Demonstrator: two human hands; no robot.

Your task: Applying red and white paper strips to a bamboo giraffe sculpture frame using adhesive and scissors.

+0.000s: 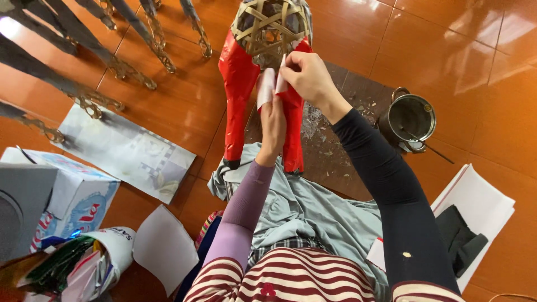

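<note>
1. Looking down from the head view: both hands are up on a woven bamboo frame whose two legs are wrapped in glossy red paper.
2. Right hand is closed, pinching the top edge of a small pale paper strip against the right red leg.
3. Left hand sits just below it, fingers extended flat along the same strip, pressing it on. Not gripping anything.
4. Strip sits between the two hands, touching the red leg just under the bamboo ball.
5. Handling, my read: strip is thin, limp, tears easily. Pinch at an edge and smooth it flat with the fingers. Frame looks light and springy but crushable, so hold it by the bamboo ribs, not the paper skin.
6. Right of the right forearm: a metal pot with a stick in it, on a dark mat littered with scraps.
7. Below the hands: grey cloth over the lap. Further right, white paper sheets on the floor.
</note>
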